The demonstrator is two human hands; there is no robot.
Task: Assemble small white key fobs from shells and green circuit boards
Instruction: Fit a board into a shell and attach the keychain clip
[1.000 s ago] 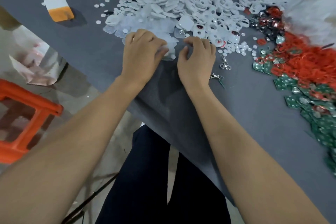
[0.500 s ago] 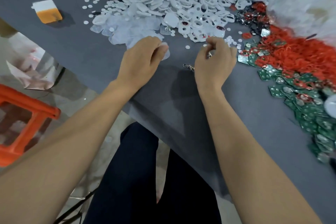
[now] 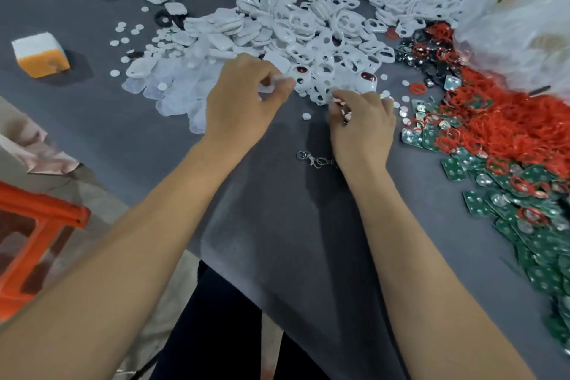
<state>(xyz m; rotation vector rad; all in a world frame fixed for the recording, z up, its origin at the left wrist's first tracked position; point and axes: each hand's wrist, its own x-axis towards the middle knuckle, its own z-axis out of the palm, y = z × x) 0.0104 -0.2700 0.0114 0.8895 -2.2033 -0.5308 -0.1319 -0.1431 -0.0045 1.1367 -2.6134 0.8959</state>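
Currently, just beside the white shell pile (image 3: 308, 25), the left hand (image 3: 243, 102) pinches a translucent piece (image 3: 274, 83) while the right hand (image 3: 362, 120) pinches a small part, likely for joining; green circuit boards (image 3: 524, 203) lie right.

Grey table (image 3: 129, 120): white shells (image 3: 308, 9) heaped far; green circuit boards (image 3: 524, 213) and red rings (image 3: 509, 126) right. Left hand (image 3: 243, 102) pinches a pale piece; right hand (image 3: 364, 123) curled at heap's near edge. Metal clasp (image 3: 314, 159) near.
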